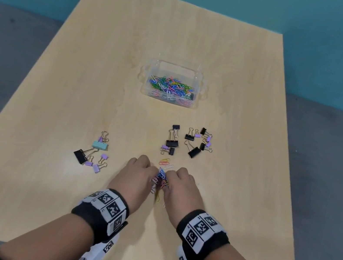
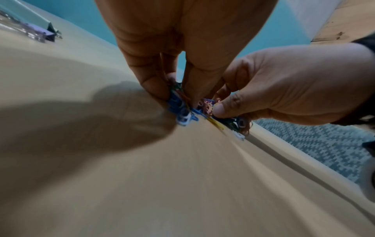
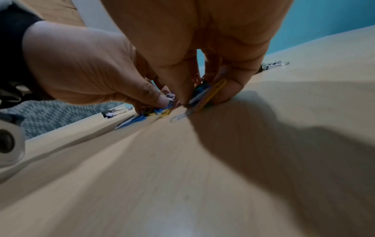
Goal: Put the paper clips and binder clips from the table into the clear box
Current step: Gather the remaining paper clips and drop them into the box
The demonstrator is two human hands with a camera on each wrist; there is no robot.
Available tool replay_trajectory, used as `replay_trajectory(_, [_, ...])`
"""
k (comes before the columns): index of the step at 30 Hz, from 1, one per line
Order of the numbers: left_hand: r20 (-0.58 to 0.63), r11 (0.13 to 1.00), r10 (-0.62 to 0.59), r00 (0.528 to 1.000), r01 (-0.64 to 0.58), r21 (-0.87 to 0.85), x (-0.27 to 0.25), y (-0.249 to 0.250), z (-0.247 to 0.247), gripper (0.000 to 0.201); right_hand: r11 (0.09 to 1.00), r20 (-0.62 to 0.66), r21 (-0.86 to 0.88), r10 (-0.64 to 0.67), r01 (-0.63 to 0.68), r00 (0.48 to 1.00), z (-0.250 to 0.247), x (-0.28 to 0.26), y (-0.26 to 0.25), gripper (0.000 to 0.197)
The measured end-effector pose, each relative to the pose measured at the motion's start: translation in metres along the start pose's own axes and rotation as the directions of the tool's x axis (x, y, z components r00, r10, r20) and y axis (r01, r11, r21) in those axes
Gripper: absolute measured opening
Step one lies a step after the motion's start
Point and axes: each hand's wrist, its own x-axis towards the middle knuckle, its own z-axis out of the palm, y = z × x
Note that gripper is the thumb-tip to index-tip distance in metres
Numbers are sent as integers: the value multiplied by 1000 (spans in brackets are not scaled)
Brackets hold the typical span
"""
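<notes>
A small heap of coloured paper clips lies on the table near its front, between my two hands. My left hand pinches the heap's left side, and its fingertips close on blue clips. My right hand pinches the right side, thumb and fingers around a yellow clip. A few loose paper clips lie just beyond the hands. The clear box stands further back at the centre, with many paper clips inside.
Black and purple binder clips are scattered between the hands and the box. Another group of binder clips, black, teal and purple, lies to the left of my left hand. The wooden table ends close behind my wrists.
</notes>
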Motion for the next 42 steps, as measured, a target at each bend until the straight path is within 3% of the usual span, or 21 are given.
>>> replay_trajectory(8, [12,984,-105,994,106,-146,3,1,-11,13,996,9,81,40,-40,999,-6,2,8,8])
replay_trajectory(15, [42,948,-175,984,180,-262,2,-7,-16,10,985,54,163,50,-58,997,-13,0,16,14])
replay_trajectory(18, [60,920,-216,975,223,-323,1,-10,-20,13,978,97,199,42,-61,994,-17,0,19,10])
replay_trajectory(21, [99,858,-263,960,280,-430,1,-11,-27,18,947,112,306,63,-95,992,-20,0,22,19])
replay_trajectory(23, [163,760,-325,932,360,-541,1,-10,-34,18,879,146,440,134,-185,980,-25,1,24,23])
replay_trajectory(27, [353,454,-407,842,522,-722,5,-11,-50,14,575,307,723,232,-384,923,-40,3,27,22])
replay_trajectory(30, [429,301,-372,823,544,-783,10,-10,-66,9,479,354,772,223,-418,908,-49,9,31,29])
replay_trajectory(32, [448,218,-339,827,532,-818,19,-8,-77,10,347,382,830,214,-435,899,-56,16,31,26])
replay_trajectory(35, [417,136,-309,855,474,-870,40,-1,-99,11,107,389,906,169,-409,906,-75,33,24,24])
replay_trajectory(37, [370,100,-306,877,416,-904,61,-1,-113,15,8,364,930,131,-368,922,-94,50,20,25])
replay_trajectory(40, [292,89,-322,901,336,-938,97,-1,-136,18,-12,283,959,129,-283,950,-125,86,15,23])
replay_trajectory(42, [237,113,-341,909,290,-950,123,-1,-150,19,34,223,972,158,-231,962,-144,115,13,23])
